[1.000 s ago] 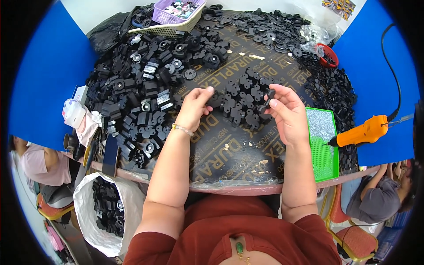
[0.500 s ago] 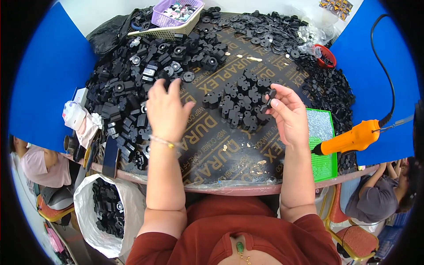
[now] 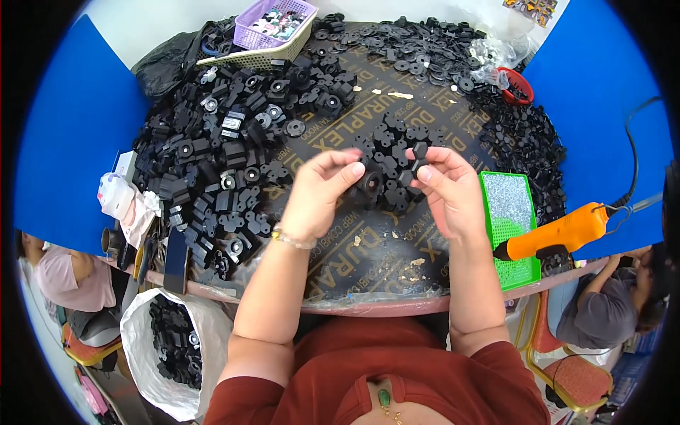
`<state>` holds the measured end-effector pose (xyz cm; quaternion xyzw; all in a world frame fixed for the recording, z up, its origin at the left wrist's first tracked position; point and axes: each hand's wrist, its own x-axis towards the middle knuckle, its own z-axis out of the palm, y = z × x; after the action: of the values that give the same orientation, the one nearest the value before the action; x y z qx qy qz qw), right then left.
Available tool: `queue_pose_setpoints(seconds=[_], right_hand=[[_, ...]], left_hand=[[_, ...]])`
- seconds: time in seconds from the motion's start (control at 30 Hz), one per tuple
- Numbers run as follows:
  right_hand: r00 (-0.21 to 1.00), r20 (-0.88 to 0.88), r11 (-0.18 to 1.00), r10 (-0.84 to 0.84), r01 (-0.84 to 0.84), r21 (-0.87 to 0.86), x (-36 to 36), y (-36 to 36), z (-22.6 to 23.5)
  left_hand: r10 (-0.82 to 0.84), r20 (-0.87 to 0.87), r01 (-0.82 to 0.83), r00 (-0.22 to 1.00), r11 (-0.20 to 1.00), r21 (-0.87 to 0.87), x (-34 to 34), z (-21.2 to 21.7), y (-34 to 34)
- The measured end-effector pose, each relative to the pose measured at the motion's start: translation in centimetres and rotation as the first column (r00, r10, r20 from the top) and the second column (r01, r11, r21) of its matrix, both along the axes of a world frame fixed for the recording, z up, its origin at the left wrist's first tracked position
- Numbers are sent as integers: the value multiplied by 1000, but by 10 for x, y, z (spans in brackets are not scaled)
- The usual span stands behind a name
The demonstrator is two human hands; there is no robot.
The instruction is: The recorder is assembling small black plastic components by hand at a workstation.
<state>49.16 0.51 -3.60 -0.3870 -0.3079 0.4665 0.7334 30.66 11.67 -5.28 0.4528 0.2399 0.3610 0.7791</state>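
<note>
My left hand (image 3: pixel 316 193) is closed at the fingertips on a black plastic block with a round opening (image 3: pixel 370 182). Facing it, my right hand (image 3: pixel 455 190) pinches a small angular black plastic piece (image 3: pixel 418 153) between thumb and fingers. A short gap lies between the two parts. Beneath and behind them, a cluster of flat black lobed pieces (image 3: pixel 397 134) is spread on the dark board (image 3: pixel 333 258), partly hidden by my hands and the held parts.
A large heap of black blocks (image 3: pixel 205 145) covers the left side. At right are a green tray (image 3: pixel 530 234) of small metal bits, an orange electric screwdriver (image 3: pixel 559 231) on a cable, and a red bowl (image 3: pixel 525 79). A white sack (image 3: pixel 134 333) of black parts stands lower left.
My left hand has moved right from the heap, and a black block now shows at its fingertips. My right hand has shifted slightly left, still gripping its piece. The orange screwdriver has swung a little.
</note>
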Motion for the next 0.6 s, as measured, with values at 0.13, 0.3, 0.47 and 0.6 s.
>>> queue_pose_setpoints(seconds=[0.13, 0.3, 0.47, 0.6], right_hand=[[993, -90, 996, 72, -77, -49, -15, 5, -12], [995, 48, 987, 89, -81, -142, -18, 8, -16], [1000, -8, 999, 22, -22, 37, -8, 7, -10], [987, -73, 987, 145, -139, 82, 3, 3, -6]], left_hand=[[-202, 200, 259, 959, 910, -324, 8, -22, -16], [-332, 222, 391, 917, 861, -325, -1, -13, -20], [-77, -105, 99, 991, 970, 220, 0, -12, -24], [-123, 32, 115, 992, 974, 196, 1, -16, -18]])
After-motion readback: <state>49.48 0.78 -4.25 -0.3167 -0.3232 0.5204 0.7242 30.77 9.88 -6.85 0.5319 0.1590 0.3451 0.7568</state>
